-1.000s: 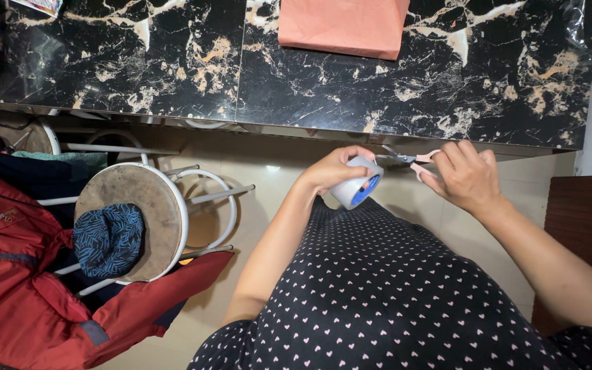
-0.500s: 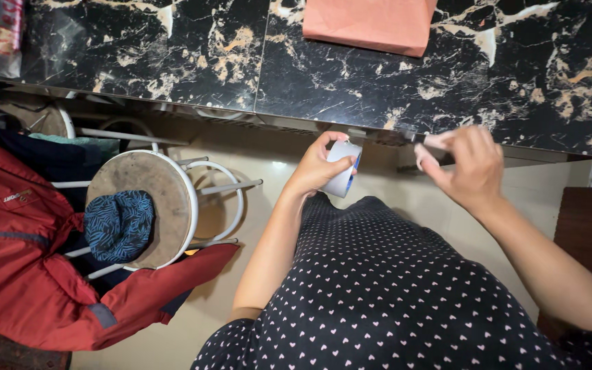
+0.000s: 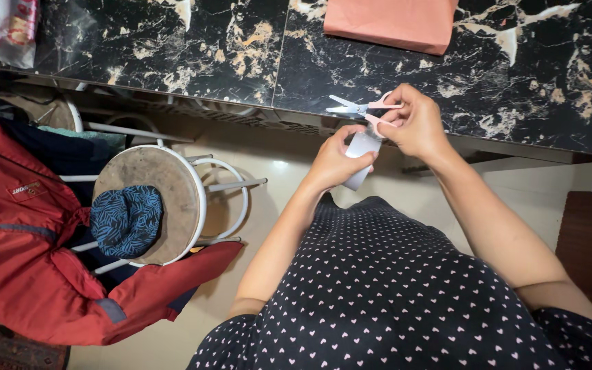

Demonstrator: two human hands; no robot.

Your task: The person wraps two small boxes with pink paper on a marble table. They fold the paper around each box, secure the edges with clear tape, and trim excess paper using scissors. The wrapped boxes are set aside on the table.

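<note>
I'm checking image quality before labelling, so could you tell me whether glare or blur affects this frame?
Head view: the hands and the pink-handled scissors look sharp; the glossy black marble tabletop carries soft sheen; a bright glare spot sits on the pale tiled floor; the edges bow slightly.

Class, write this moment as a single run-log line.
left hand: holds tape roll | right hand: holds scissors, blades open | place: edge of marble table

A black marble-patterned table top with cream and tan veining (image 3: 193,55) is seen along the upper edge. A flat salmon-pink paper package (image 3: 392,24) is laid on it at the far side, and a clear plastic bag (image 3: 5,31) at its left corner.
</note>
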